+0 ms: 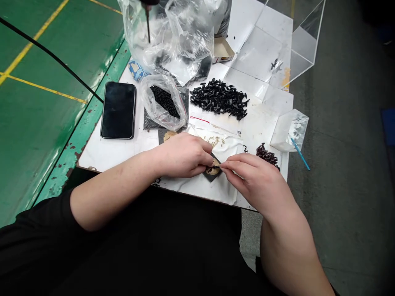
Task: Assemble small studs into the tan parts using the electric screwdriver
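My left hand is closed, its fingertips pressed together over a small round tan piece on a dark square pad. From the other side my right hand pinches at the edge of the same spot. Whatever tiny part sits between the fingertips is hidden or too small to name. Just beyond the hands, many small gold-coloured rings lie scattered on a white cloth. Another round tan piece shows partly behind my left hand.
Black glossy small parts form a heap behind the cloth. An open plastic bag holds tiny black pieces. A phone lies at the left; dark red parts and a clear container with a blue stick are rightward. A screwdriver-like tip hangs above.
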Motion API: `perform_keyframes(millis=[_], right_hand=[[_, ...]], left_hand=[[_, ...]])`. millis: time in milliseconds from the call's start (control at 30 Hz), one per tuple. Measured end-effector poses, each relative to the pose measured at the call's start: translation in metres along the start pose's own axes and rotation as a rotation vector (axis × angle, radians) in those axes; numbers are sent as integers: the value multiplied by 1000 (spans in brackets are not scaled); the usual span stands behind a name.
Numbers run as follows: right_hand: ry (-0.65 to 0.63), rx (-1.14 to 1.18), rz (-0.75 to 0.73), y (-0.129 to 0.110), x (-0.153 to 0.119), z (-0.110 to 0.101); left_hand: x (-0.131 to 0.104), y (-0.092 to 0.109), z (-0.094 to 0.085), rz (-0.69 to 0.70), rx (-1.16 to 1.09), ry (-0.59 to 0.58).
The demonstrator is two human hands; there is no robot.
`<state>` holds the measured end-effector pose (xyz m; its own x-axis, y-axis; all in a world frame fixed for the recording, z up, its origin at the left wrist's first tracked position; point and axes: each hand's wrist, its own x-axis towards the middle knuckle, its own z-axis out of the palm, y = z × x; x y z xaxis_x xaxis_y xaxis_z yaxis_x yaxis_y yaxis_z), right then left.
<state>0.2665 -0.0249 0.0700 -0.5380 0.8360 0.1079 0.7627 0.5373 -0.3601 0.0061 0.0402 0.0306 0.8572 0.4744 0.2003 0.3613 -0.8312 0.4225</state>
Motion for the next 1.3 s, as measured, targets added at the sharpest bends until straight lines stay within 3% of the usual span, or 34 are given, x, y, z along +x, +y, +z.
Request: perform_keyframes(millis=[167,567,1000,1300], right_hand=[[24,-46,-77,2,0,7],[-15,-54,-37,0,0,7],[67,-5,-64,0,-10,12],[168,69,-37,0,-13,14]], left_hand=[[0,-1,2,12,-14,25],[0,-1,1,6,-7,0],[0,-2,3,40,-47,58],[0,1,0,-9,-24,9]])
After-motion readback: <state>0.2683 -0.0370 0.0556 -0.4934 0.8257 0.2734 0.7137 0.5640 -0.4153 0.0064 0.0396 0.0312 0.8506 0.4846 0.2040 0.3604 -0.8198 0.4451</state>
